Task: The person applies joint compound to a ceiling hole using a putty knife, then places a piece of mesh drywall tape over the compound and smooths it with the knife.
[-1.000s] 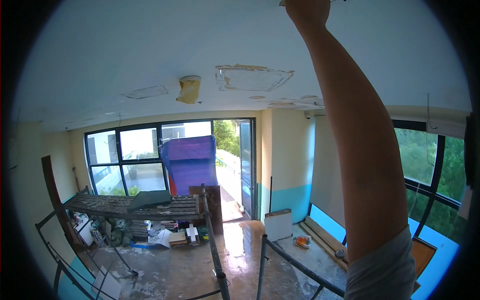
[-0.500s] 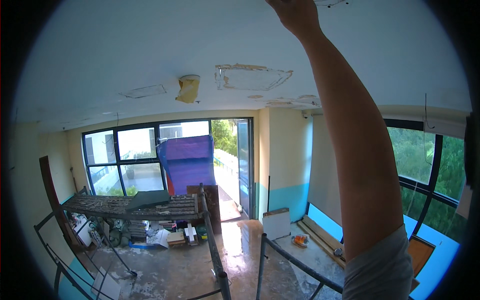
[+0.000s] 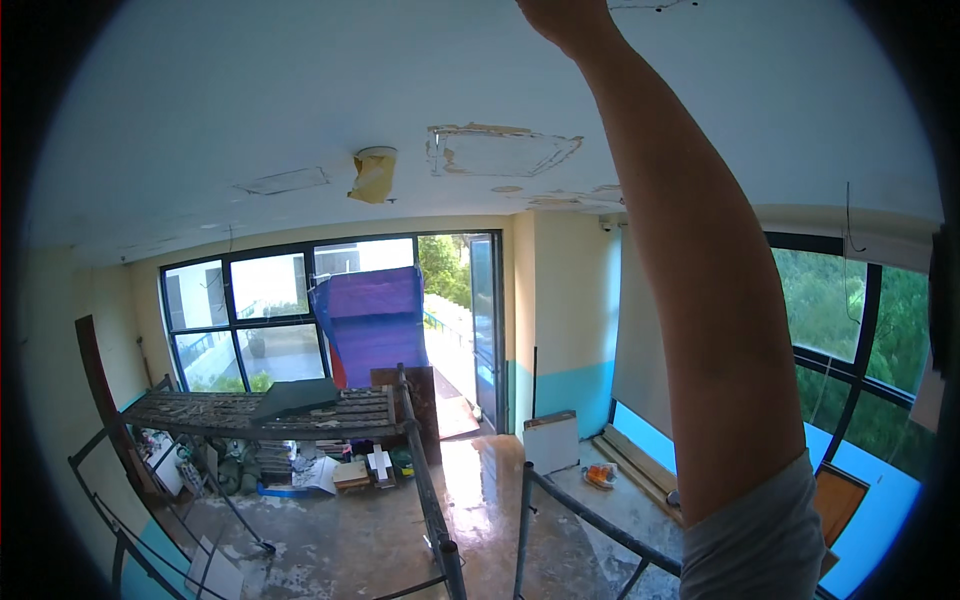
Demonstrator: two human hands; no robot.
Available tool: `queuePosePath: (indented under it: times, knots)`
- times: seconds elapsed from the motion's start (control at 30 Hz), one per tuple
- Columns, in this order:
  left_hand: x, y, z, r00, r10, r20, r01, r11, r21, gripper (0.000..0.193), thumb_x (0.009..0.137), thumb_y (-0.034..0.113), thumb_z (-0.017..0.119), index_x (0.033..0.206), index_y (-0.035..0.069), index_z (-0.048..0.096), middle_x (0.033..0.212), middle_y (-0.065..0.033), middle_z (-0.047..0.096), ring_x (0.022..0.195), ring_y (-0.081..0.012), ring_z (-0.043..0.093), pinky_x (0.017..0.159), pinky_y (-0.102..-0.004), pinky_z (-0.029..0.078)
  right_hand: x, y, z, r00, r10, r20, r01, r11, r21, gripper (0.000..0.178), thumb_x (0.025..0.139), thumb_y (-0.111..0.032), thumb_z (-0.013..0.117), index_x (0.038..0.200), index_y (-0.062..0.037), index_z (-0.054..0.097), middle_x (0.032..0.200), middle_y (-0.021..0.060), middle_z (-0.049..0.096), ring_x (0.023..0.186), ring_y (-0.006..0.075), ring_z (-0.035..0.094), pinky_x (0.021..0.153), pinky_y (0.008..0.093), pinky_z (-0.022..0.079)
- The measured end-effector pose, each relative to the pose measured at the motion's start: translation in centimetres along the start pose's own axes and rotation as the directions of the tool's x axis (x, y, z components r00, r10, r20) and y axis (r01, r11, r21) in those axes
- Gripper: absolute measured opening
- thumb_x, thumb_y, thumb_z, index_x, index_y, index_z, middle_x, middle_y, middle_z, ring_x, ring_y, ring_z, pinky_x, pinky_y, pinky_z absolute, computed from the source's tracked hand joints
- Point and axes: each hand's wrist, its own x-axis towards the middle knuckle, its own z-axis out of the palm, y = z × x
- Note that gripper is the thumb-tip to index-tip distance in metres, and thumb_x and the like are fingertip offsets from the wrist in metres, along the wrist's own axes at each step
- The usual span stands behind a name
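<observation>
Right hand raised near the pale ceiling
Its fingers are out of view, spread or hold impossible to tell; a four-sided patch has ragged brownish edges.

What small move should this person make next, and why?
Probably tilt the head up slightly: the raised right hand is cut off by the picture's upper edge, so its fingers and any contact with the ceiling are hidden.

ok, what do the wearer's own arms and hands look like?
Right arm: grey sleeve, no markings visible; bare beyond it, no watch or cable seen. Right hand: no glove on the visible part; fingers cut off by the top edge. Left hand and left arm not in view.
</observation>
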Motion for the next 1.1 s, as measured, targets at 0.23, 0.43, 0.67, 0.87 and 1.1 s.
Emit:
queuePosePath:
  times: [0.23,0.43,0.67,0.87,1.1]
  knots:
    - [-2.8,-1.6,0.8,0.999,0.021,-0.029,-0.02,1.0,0.016,0.03,0.09,0.034,0.058,0.106,0.01,0.067,0.102,-0.0176,0.066,0.098,-0.0377,0.061,0.087,-0.0482,0.047,-0.9,-1.7,-0.5,0.979,0.161,0.122,-0.153,0.986,-0.073,0.058,0.08,-0.022,0.075,0.124,0.0017,0.044,0.09,0.0142,0.063,0.08,0.0232,0.062,0.076,0.0352,0.051]
    - [-1.5,-1.1,-1.7,0.974,0.205,0.1,-0.225,0.934,0.278,0.057,0.096,0.049,0.047,0.136,0.009,0.048,0.136,-0.0222,0.048,0.12,-0.0431,0.051,0.101,-0.0523,0.041,-9.1,-9.8,-1.9,0.803,0.389,0.451,-0.392,0.915,-0.092,0.036,0.086,-0.031,0.07,0.101,0.0008,0.063,0.086,0.0113,0.064,0.075,0.0207,0.063,0.07,0.034,0.053]
    - [-1.7,8.7,-17.3,0.95,-0.271,-0.155,0.13,0.795,-0.593,0.053,0.082,0.051,0.067,0.101,0.001,0.064,0.087,-0.0189,0.068,0.083,-0.0327,0.066,0.076,-0.0416,0.051,-35.5,-20.0,-5.9,0.212,0.165,0.963,-0.676,0.736,0.023,0.02,0.091,-0.005,0.057,0.111,-0.0056,0.06,0.11,0.0116,0.065,0.102,0.0226,0.064,0.086,0.0343,0.051]
    - [-3.5,10.9,-17.3,0.966,-0.241,-0.092,-0.051,0.172,-0.984,0.038,0.088,0.033,0.065,0.105,0.0,0.06,0.092,-0.0089,0.065,0.082,-0.02,0.064,0.075,-0.0364,0.052,-58.6,-32.4,-9.3,-0.242,-0.166,0.956,-0.914,0.37,-0.167,0.088,0.076,-0.037,0.08,0.142,-0.0009,0.035,0.142,0.0232,0.039,0.132,0.037,0.039,0.11,0.0452,0.035]
    - [-3.9,15.4,-17.5,0.999,-0.043,-0.032,-0.045,-0.334,-0.941,0.05,0.09,0.041,0.064,0.118,0.0,0.053,0.106,-0.0128,0.063,0.094,-0.0227,0.064,0.081,-0.0372,0.054,-61.9,-37.4,-10.9,-0.067,0.043,0.997,-0.971,0.229,-0.075,0.101,0.065,-0.034,0.088,0.141,0.0032,0.032,0.141,0.0247,0.037,0.13,0.0382,0.042,0.102,0.0409,0.045]
